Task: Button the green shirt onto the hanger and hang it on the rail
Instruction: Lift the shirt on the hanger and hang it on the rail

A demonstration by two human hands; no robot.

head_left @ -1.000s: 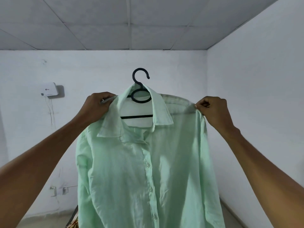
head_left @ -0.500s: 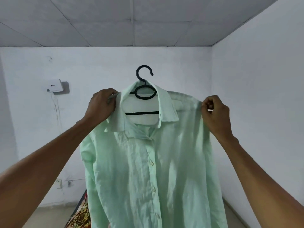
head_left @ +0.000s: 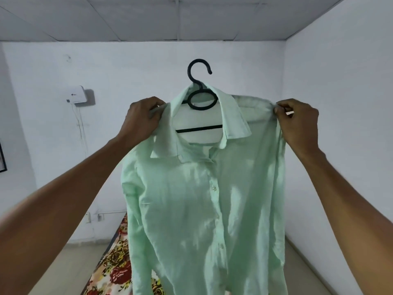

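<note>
We hold the green shirt [head_left: 208,205] up in the air in front of us. It sits on a black hanger [head_left: 200,96], buttoned down the front. Our left hand [head_left: 141,120] pinches 1 shoulder tight. Our right hand [head_left: 297,122] pinches the other shoulder. A flowery cloth [head_left: 114,267] lies on the floor below.
</note>
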